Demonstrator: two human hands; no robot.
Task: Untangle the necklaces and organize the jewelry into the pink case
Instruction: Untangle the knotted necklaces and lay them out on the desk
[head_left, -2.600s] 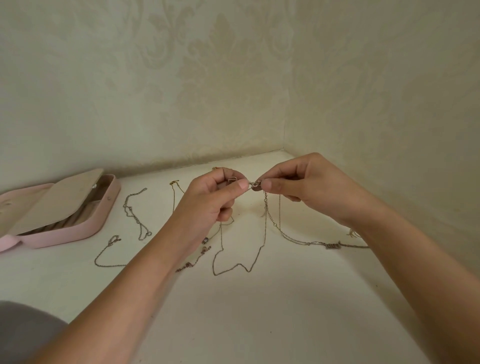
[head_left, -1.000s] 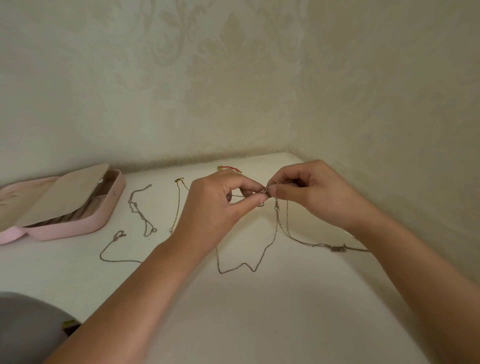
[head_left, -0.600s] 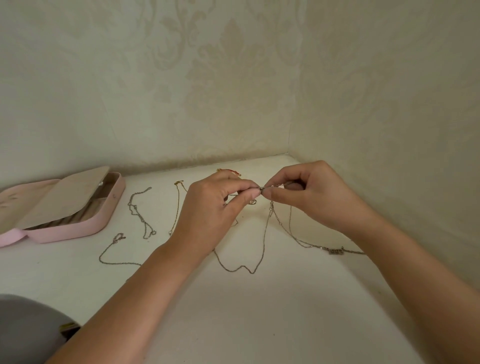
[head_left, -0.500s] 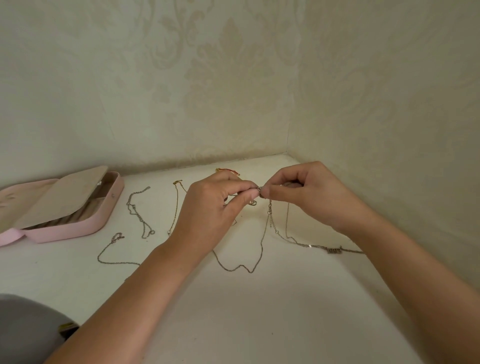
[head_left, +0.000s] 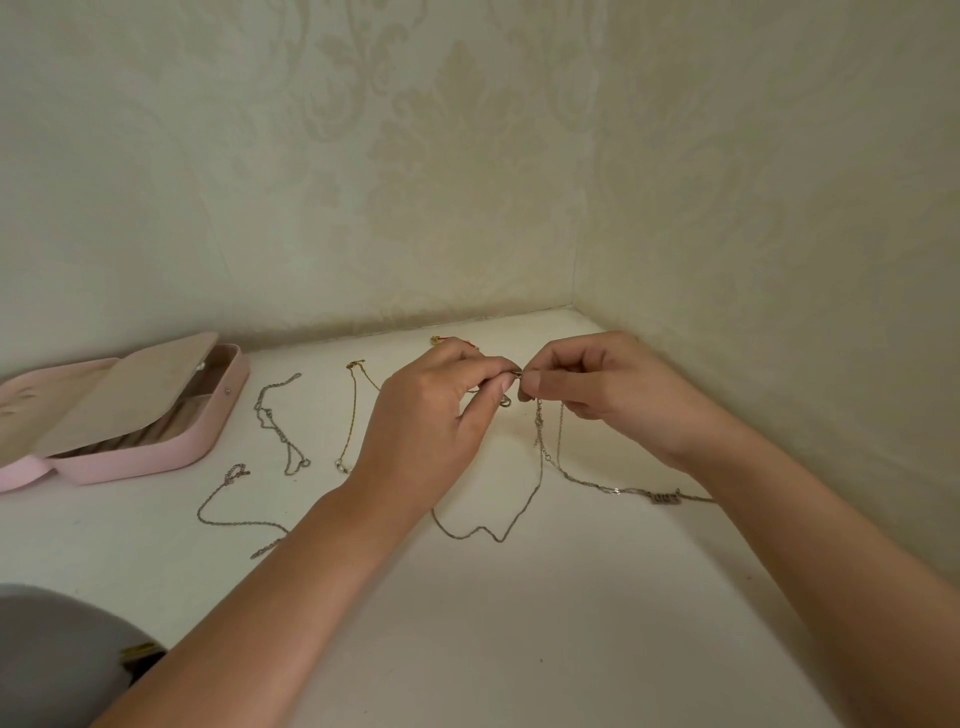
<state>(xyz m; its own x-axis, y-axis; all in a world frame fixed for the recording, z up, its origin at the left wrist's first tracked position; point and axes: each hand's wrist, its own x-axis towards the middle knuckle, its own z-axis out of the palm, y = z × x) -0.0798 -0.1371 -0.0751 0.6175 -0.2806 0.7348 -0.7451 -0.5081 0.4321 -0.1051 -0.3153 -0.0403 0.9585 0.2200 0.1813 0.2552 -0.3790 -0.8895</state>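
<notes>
Little had moved since the earlier pictures: both hands stayed joined above the desk (head_left: 519, 649), on the same necklace (head_left: 537, 467). The left hand (head_left: 431, 421) pinched its top end between thumb and forefinger, and the fingers (head_left: 535, 382) of the right hand (head_left: 608, 395) pinched it just beside, tips almost touching. From there the chain hung down and lay in a loop on the desk, and one strand ran right to a small pendant (head_left: 665, 498).

The right wall (head_left: 779, 234) stood near the right hand, and the corner with the back wall (head_left: 363, 182) was just behind. Bare desk showed between the forearms. Three loose chains (head_left: 275, 421) lay left of the left hand. The pink case (head_left: 156, 457) lay open near the back wall, well apart from the hands, with its left part cut by the picture's edge.
</notes>
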